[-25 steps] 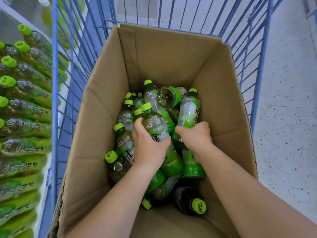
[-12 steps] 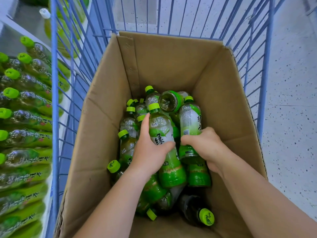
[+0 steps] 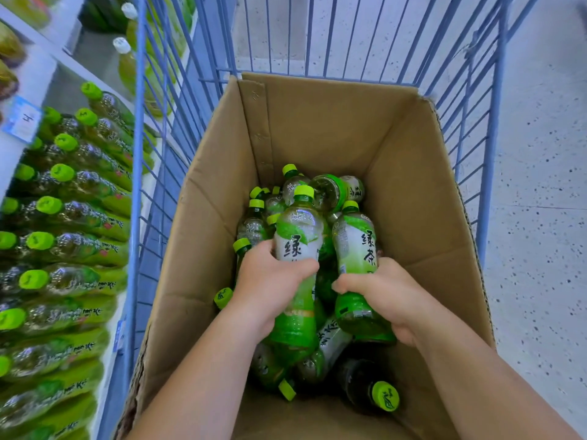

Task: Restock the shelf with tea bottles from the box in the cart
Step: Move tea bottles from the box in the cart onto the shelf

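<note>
A brown cardboard box [image 3: 216, 223] stands in a blue wire cart [image 3: 136, 173] and holds several green-capped tea bottles in a loose pile. My left hand [image 3: 270, 281] grips one tea bottle [image 3: 298, 230] around its middle, cap pointing away from me. My right hand [image 3: 384, 290] grips a second tea bottle [image 3: 354, 239] just to the right of it, also cap away. Both bottles are raised above the pile. The shelf [image 3: 35, 68] on the left carries rows of the same tea bottles [image 3: 73, 211].
Loose bottles lie under my hands, one with its cap [image 3: 385, 396] toward me at the box's near right. Taller white-capped bottles [image 3: 127, 55] stand on the shelf farther back. Speckled floor [image 3: 533, 185] lies to the right of the cart.
Both hands have lifted their bottles up out of the pile, toward me. The view has tilted, so the box sits lower in the frame.
</note>
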